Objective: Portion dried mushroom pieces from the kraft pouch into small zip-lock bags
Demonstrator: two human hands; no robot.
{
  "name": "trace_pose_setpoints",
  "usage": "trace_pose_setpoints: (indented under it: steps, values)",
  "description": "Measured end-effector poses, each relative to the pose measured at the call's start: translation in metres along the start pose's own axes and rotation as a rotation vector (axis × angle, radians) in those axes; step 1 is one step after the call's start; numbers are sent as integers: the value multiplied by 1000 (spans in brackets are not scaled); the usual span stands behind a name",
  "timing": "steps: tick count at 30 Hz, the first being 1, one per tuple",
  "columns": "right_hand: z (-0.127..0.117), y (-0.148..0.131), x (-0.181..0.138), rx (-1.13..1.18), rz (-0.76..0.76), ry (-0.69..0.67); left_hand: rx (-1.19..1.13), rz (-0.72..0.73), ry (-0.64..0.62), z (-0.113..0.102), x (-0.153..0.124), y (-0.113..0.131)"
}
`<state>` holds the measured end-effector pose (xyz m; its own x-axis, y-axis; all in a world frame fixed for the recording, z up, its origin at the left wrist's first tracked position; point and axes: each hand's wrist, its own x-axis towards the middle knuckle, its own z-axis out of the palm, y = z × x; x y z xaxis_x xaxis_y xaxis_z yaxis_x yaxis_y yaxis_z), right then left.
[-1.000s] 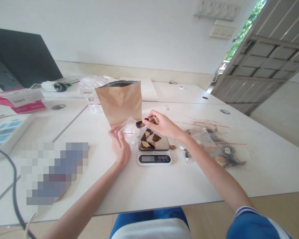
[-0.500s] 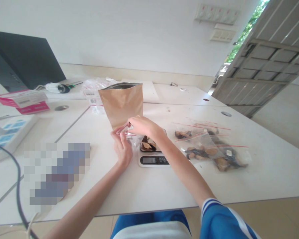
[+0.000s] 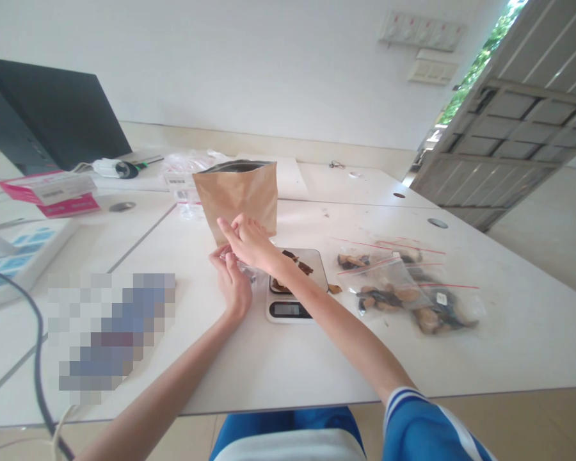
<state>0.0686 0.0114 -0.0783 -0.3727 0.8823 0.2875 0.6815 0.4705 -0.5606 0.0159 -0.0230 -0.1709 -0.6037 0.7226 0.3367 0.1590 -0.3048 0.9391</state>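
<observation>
right hand has crossed left, fingers spread, over the small bag pinched in left hand.

On the table, the scale sits centre, with the paper pouch standing behind it to the left. Filled bags lie right; a laptop stands far left.
</observation>
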Motion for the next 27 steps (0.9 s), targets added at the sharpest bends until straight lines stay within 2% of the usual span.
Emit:
trace_pose_setpoints:
  steps: [2,4,7,9,13,18,27]
  values:
    - [-10,4,-4,46,-67,35,-2,1,5,0,1,1]
    - [-21,13,-12,47,-122,146,-2,-4,17,1,2,2]
    - [-30,38,-34,-35,-106,335,2,-28,40,0,4,3]
    - [-29,60,-52,-66,-67,364,3,-42,66,0,5,3]
    - [-17,87,-85,-117,-9,227,-9,-48,101,1,7,4]
    - [-7,85,-97,-261,-60,-56,-33,-40,100,2,8,1]
    - [-10,83,-90,-349,-116,-64,-31,-57,65,2,6,-1]
